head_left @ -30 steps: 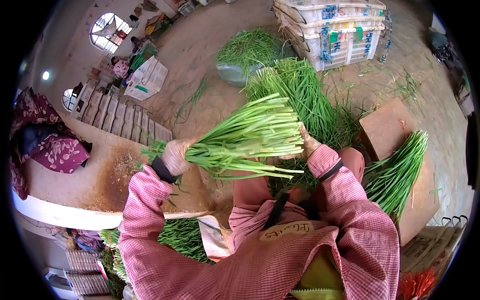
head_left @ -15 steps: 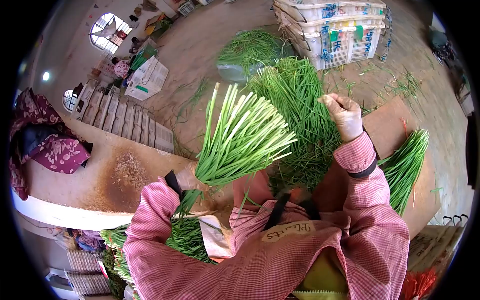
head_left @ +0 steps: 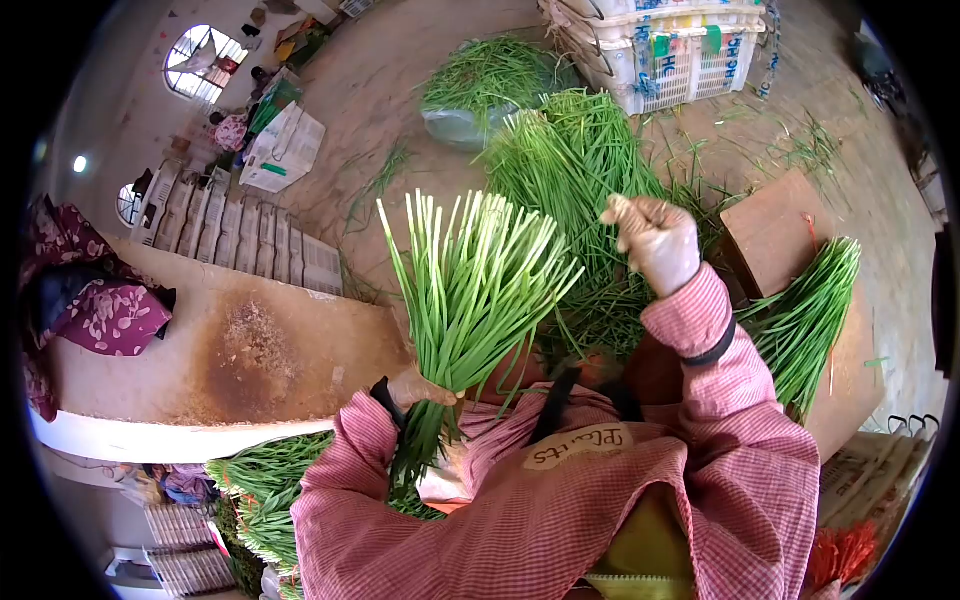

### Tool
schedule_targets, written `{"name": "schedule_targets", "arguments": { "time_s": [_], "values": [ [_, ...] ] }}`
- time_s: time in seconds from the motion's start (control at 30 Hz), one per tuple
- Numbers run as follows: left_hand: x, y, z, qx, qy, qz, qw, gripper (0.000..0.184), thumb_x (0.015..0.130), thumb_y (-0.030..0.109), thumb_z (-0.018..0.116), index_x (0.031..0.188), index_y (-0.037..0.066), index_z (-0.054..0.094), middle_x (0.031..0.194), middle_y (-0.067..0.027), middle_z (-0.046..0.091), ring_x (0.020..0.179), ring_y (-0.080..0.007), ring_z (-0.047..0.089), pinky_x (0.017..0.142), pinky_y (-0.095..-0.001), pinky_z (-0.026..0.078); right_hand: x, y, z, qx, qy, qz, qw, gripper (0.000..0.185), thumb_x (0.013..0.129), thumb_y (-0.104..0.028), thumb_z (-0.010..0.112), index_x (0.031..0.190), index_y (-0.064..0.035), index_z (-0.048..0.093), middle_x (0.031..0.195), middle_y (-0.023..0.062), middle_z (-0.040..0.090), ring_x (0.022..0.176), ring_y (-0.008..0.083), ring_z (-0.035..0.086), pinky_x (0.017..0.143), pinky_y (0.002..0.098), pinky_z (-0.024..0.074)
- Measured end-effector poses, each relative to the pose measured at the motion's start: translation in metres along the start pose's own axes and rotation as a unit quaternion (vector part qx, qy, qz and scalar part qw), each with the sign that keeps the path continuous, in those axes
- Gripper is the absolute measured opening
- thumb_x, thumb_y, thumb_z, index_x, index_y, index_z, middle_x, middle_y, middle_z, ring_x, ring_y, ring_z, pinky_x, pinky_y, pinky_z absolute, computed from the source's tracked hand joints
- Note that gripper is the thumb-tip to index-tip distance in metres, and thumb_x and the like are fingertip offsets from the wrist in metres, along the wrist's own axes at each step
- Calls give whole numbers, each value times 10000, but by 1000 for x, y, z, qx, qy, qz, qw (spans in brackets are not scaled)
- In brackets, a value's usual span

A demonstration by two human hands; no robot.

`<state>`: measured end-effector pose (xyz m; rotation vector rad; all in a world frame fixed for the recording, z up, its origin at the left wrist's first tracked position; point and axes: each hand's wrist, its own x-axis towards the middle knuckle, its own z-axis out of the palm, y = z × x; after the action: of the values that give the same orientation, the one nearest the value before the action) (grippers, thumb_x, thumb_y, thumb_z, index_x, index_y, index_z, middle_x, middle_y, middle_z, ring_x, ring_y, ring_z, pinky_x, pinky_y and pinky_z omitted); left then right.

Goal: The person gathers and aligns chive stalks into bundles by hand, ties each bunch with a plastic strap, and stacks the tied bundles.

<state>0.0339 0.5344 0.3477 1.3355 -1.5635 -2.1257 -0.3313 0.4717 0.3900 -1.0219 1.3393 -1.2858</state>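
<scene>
My left hand (head_left: 418,388) is wrapped around the lower part of a bunch of garlic chives (head_left: 475,290). Their pale cut ends fan out and point up, away from me, while green leaves hang below the fist. Up and to the right, my right hand (head_left: 660,243) is closed with the fingertips pinched; what it holds, if anything, does not show. Just beyond that hand lies a large heap of loose chives (head_left: 570,160) on the floor. Both hands appear to wear thin pale gloves.
A tied bunch of chives (head_left: 815,310) rests on a brown board at right, near a cardboard box (head_left: 775,235). White crates (head_left: 660,60) are stacked at the back. Left of me runs a stained ledge (head_left: 320,350). More bunches (head_left: 265,490) lie below it.
My left hand has moved right and slightly down, and the bunch now stands more upright. My right hand has shifted left and a little lower, its fingers curled tighter.
</scene>
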Motion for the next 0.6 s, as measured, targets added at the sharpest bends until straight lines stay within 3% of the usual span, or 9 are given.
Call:
{"name": "schedule_targets", "arguments": {
  "time_s": [0.1, 0.17, 0.23, 0.3, 0.33, 0.43, 0.5, 0.57, 0.6],
  "values": [
    [7, -13, 16, -65, 65, -41, 995, 406, 609, 42, 755, 967, 66, 565, 804, -15, 556, 715, -108, 517, 628, -223, 424, -22, 20, 33, -126, -198, 98, 967, 471, 703, -467, 663, 692, 2, 629, 544, 74, 556, 498, 170, 516, 538, 314, 457],
    [9, -13, 21, -78, 70, -79, 991, 404, 600, 40, 760, 955, 65, 569, 793, -21, 557, 707, -107, 514, 623, -222, 421, -20, 38, 54, -140, -277, 72, 948, 386, 762, -366, 637, 714, 16, 628, 572, 73, 567, 509, 138, 528, 507, 280, 461],
    [5, -21, 18, -62, 79, -55, 993, 384, 608, 39, 754, 942, 59, 566, 793, -23, 554, 699, -109, 510, 608, -222, 417, -3, 51, 51, 54, -259, 142, 954, 256, 809, -256, 594, 818, -2, 627, 630, 60, 592, 492, 102, 515, 459, 215, 435],
    [-5, -38, 6, -117, 9, -53, 992, 365, 621, 54, 746, 936, 46, 560, 804, -23, 554, 707, -117, 515, 621, -227, 424, 37, 55, 9, 275, -116, 140, 944, 183, 838, -175, 550, 929, -25, 602, 681, 50, 606, 479, 79, 497, 434, 163, 402],
    [-11, -44, 4, -97, -4, -62, 993, 351, 636, 60, 730, 938, 31, 554, 815, -22, 555, 725, -127, 523, 652, -236, 432, 49, 34, -8, 323, 80, 148, 931, 179, 853, -165, 528, 964, -40, 591, 724, 52, 607, 506, 63, 498, 436, 174, 402],
    [-20, -31, 23, -195, 13, -58, 979, 333, 645, 48, 712, 937, 30, 553, 822, -20, 557, 733, -134, 529, 678, -251, 435, 62, 71, -33, 107, 126, 40, 985, 589, 786, -280, 627, 1255, -23, 380, 1061, 141, 569, 820, 130, 573, 557, 252, 487],
    [-19, -24, 28, -140, 62, -72, 986, 341, 631, 36, 704, 936, 37, 550, 814, -20, 552, 742, -136, 530, 692, -252, 429, 23, 100, -5, -147, -69, 68, 984, 967, 692, -322, 720, 1368, -50, 84, 1237, 194, 443, 942, 209, 561, 651, 284, 510],
    [-16, -34, 25, -196, 1, -26, 980, 472, 634, -10, 701, 1078, 36, 546, 917, -35, 571, 843, -148, 527, 779, -262, 417, -13, 101, 32, -38, -290, 201, 935, 1169, 618, -336, 772, 1357, -68, -94, 1326, 231, 309, 999, 248, 539, 670, 267, 518],
    [-16, -35, 26, -198, 3, -28, 980, 472, 634, -10, 701, 1078, 36, 546, 917, -35, 571, 843, -148, 527, 779, -262, 417, -27, 107, 47, 32, -343, 241, 907, 1058, 654, -321, 745, 1361, -57, 3, 1238, 227, 405, 913, 219, 565, 591, 251, 507]
  ]
}}
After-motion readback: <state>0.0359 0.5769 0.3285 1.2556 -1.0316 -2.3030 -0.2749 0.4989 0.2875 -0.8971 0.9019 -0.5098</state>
